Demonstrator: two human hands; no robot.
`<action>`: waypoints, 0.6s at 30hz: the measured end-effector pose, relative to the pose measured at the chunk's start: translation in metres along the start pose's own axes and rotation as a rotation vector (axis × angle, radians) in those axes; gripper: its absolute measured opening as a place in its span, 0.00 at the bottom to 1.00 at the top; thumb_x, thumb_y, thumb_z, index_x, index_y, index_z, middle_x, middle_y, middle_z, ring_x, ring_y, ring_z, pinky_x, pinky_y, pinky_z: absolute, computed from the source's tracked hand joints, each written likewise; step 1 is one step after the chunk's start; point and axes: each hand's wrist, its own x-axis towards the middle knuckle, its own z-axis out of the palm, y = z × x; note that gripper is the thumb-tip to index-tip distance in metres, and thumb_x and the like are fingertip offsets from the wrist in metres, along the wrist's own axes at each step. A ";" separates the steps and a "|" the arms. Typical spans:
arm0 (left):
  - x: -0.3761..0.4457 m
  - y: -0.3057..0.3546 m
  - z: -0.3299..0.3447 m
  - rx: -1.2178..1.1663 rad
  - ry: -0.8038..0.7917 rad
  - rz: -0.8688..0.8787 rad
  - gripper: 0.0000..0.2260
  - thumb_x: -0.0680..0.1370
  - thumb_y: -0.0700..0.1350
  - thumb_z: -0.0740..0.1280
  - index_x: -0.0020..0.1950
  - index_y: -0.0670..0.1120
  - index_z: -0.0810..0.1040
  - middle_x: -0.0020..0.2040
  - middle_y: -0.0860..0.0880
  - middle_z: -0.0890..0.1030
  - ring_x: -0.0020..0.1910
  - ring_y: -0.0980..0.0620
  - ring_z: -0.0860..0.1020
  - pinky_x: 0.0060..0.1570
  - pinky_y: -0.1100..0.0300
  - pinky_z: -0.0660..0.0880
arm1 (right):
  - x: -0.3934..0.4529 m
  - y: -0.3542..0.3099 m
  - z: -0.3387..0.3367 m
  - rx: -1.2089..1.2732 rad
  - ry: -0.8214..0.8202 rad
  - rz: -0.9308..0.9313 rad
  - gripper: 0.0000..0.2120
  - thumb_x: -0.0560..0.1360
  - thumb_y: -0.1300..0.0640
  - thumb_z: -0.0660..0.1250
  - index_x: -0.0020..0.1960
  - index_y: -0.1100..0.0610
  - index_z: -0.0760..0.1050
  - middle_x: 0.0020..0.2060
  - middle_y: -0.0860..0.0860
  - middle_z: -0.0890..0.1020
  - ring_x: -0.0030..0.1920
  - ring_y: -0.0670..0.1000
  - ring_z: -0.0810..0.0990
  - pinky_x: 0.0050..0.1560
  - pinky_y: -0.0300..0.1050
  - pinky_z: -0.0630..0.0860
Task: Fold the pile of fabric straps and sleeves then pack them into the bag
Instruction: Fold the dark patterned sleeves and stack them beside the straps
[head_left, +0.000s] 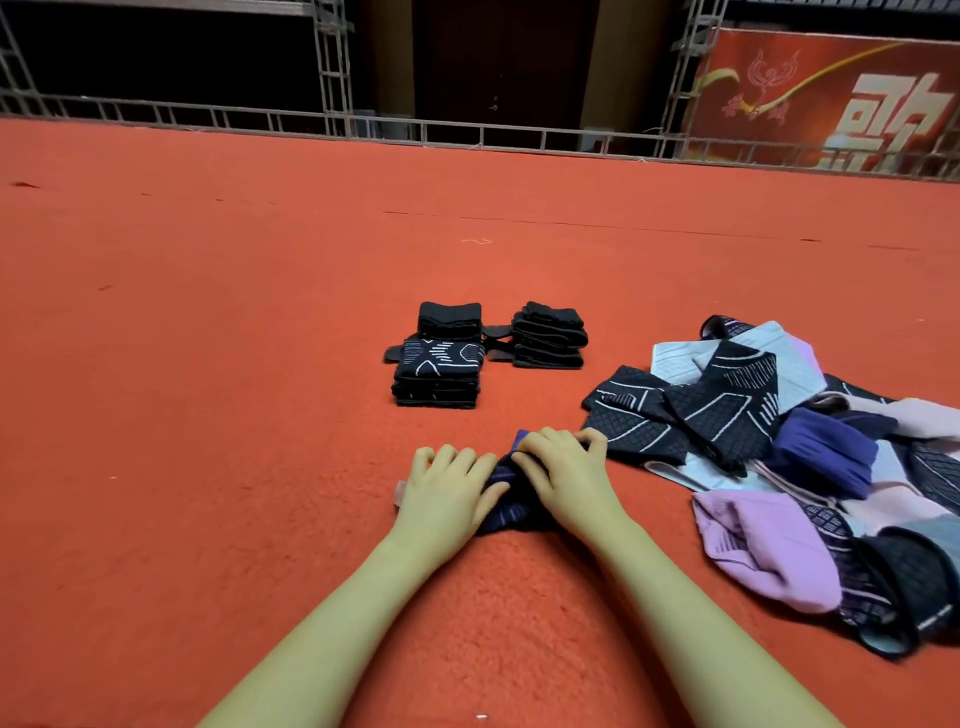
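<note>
Carpet (260, 364), red, short rough pile, spreads under everything we see and should give enough drag to keep a fold from sliding. Pile (810, 467) of unfolded sleeves and straps, at our right, near the hands: knitted stretch cloth in black with white lines, pale blue, lilac, pink and deep purple, limp and overlapping; we judge each piece light, soft and springy, apt to unroll if let go. Stack (439, 371) of folded black pieces, patterned on top, beyond the hands; second stack (549, 335), plain black, just beside it to the right, a strap end poking out between them. Sleeve (501, 499) in work, dark purple with faint stripes, bunched on the carpet between our two hands. Left hand (447, 491), fingers curled, bearing down on the sleeve's left end. Right hand (563, 475), fingers curled over its upper edge, gripping. We would take such a piece at both ends, flatten it, then fold across the middle. Bag: not in view.
</note>
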 end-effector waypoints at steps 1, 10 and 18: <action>0.001 0.004 0.000 -0.015 -0.001 -0.019 0.15 0.76 0.55 0.57 0.42 0.49 0.80 0.34 0.52 0.76 0.33 0.48 0.76 0.41 0.54 0.60 | -0.001 -0.001 0.001 -0.036 0.035 0.019 0.15 0.77 0.47 0.53 0.41 0.51 0.75 0.34 0.45 0.76 0.38 0.51 0.77 0.48 0.48 0.57; 0.002 0.000 -0.010 -0.193 0.201 -0.085 0.05 0.79 0.50 0.57 0.48 0.52 0.69 0.39 0.53 0.77 0.40 0.52 0.69 0.42 0.56 0.60 | 0.010 0.022 -0.012 -0.134 0.098 0.550 0.11 0.80 0.52 0.59 0.42 0.54 0.74 0.38 0.53 0.82 0.46 0.58 0.77 0.51 0.51 0.56; 0.010 -0.021 -0.006 -0.269 -0.010 -0.423 0.15 0.79 0.54 0.52 0.43 0.49 0.73 0.35 0.52 0.73 0.37 0.46 0.73 0.41 0.57 0.53 | 0.006 0.027 -0.008 -0.062 0.156 0.672 0.11 0.81 0.53 0.57 0.50 0.54 0.77 0.40 0.55 0.82 0.49 0.58 0.75 0.52 0.50 0.55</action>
